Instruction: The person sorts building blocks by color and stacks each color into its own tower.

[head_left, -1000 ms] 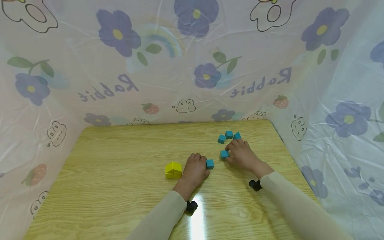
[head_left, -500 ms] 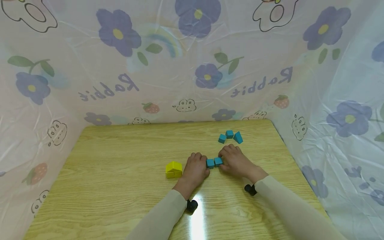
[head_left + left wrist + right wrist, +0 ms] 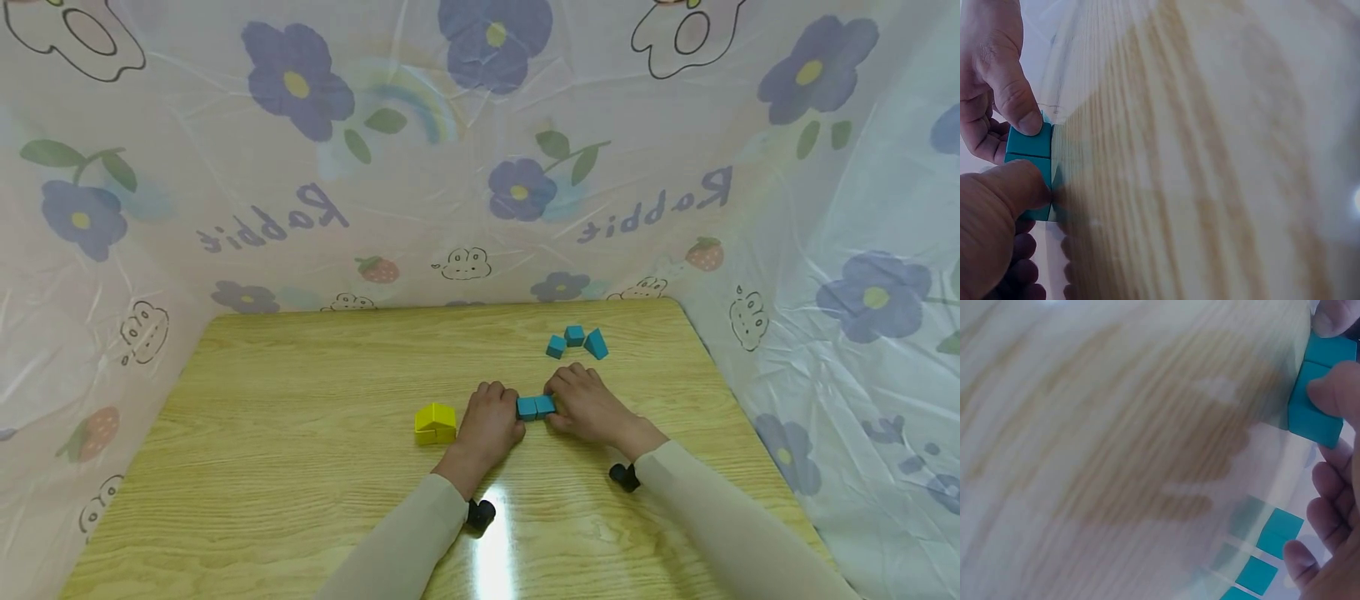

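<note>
Two blue cubes stand face to face on the wooden table, between my hands. My left hand (image 3: 489, 427) holds the left blue cube (image 3: 527, 408), its thumb across the near face in the left wrist view. From the other side my right hand (image 3: 588, 406) pinches the right blue cube (image 3: 544, 405). In the right wrist view a thin seam separates this right cube (image 3: 1311, 425) from the left one (image 3: 1330, 349). Fingers cover the outer ends of both cubes.
Left of my left hand sits a small yellow block house (image 3: 435, 425) with a pitched top. Farther back lie two more blue cubes (image 3: 556, 347) and a blue triangular block (image 3: 596, 343). Patterned cloth (image 3: 420, 208) walls the wooden table (image 3: 300, 467) at the back and sides.
My right hand has brought its cube left and toward me, off a spot nearer the back blocks, and the gap to the left cube has closed. My left hand stays put.
</note>
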`<state>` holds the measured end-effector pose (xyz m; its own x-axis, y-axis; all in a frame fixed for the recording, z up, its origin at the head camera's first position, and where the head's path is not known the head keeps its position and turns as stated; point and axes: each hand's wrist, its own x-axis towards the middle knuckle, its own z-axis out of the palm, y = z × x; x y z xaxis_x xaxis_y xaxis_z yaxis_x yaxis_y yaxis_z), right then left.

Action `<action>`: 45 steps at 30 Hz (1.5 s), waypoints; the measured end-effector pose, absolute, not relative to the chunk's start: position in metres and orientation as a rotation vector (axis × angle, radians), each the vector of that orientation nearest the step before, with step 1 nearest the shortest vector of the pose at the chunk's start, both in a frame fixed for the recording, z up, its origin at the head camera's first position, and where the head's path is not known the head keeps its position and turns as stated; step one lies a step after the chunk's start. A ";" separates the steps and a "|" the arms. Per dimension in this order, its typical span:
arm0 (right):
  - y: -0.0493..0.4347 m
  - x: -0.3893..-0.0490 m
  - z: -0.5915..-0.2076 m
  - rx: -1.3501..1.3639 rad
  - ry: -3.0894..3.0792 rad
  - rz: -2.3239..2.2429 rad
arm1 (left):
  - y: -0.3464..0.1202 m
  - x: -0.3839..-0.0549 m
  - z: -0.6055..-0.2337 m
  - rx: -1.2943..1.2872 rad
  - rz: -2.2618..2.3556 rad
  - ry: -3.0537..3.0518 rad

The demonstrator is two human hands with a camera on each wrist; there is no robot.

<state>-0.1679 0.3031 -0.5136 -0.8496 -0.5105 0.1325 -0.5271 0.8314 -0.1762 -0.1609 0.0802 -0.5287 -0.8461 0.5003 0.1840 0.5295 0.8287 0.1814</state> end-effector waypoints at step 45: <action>0.314 -0.184 -0.497 0.649 -2.925 0.374 | 0.079 -0.160 -0.529 -0.802 -0.383 -2.916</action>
